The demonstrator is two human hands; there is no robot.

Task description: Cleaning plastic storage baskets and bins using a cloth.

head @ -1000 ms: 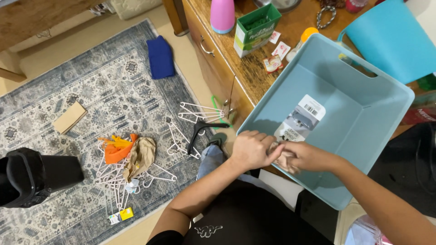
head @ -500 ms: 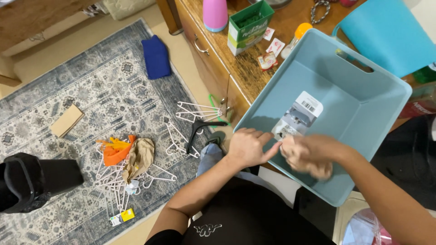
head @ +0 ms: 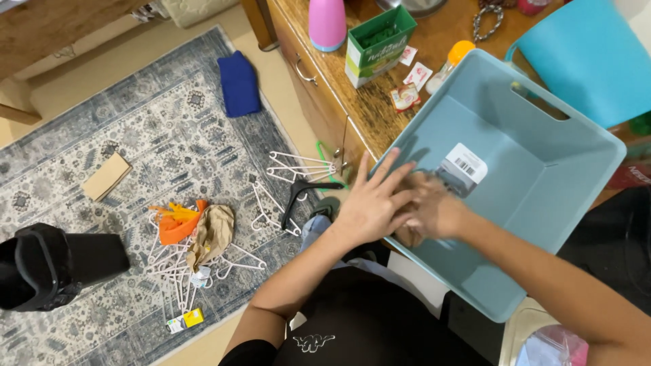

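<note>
Light-blue plastic bin [head: 542, 196], tilted against worktop [head: 352, 102]: left hand [head: 369, 203] splaying flat, right hand [head: 430, 210] pressing beside it, grip unclear, both steadying the wall.

a light blue bin [head: 542, 169] with a white label [head: 466, 163] is seen; the rug [head: 135, 163] is patterned grey-blue, the desk [head: 366, 102] brown wood, a box [head: 378, 42] green.

A single head-worn camera looks steeply down from above the person's own chest, close to the arms, which enter from the bottom edge. The light-blue plastic bin [head: 542, 203] fills the right half at near range, resting against the brown wooden dresser top [head: 352, 102]. The grey patterned rug [head: 135, 169] lies far below on the left. No second view exists to share any overlap.
</note>
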